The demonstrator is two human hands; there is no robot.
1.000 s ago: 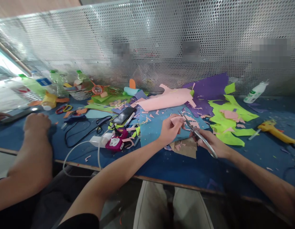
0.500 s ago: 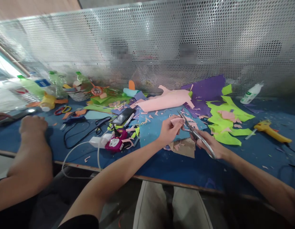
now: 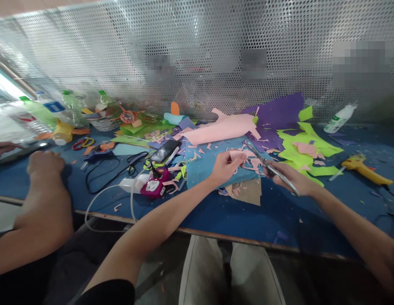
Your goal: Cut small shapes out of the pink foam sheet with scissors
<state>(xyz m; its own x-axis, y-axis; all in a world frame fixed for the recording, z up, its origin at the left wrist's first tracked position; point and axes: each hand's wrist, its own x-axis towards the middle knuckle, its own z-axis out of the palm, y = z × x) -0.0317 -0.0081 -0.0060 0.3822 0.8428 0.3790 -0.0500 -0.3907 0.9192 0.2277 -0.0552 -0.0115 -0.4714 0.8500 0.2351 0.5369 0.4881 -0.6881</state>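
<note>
My left hand (image 3: pixel 226 167) pinches a small piece of pink paper (image 3: pixel 237 155) between thumb and fingers, over a blue sheet (image 3: pixel 199 169). To its right, my right hand (image 3: pixel 287 177) is closed round the handles of a pair of scissors (image 3: pixel 267 164). The scissors' blades point up and left, just right of the pink piece; whether they touch it I cannot tell. Behind both hands lies a pink paper shape (image 3: pixel 220 128), rounded like an animal's body. Pink scraps are strewn around, some on a brown piece of card (image 3: pixel 247 194).
Lime green paper (image 3: pixel 297 146), purple paper (image 3: pixel 279 110), a white bottle (image 3: pixel 339 118) and a yellow glue gun (image 3: pixel 365 169) are on the right. A magenta power adapter (image 3: pixel 155 184) with cables lies left. Another person's forearm (image 3: pixel 48 195) rests at far left. A perforated metal screen (image 3: pixel 197 51) stands behind.
My right hand has drawn the scissors a little to the right, away from my left hand. My left hand still holds the pink piece, now turned slightly. The view has shifted a little.
</note>
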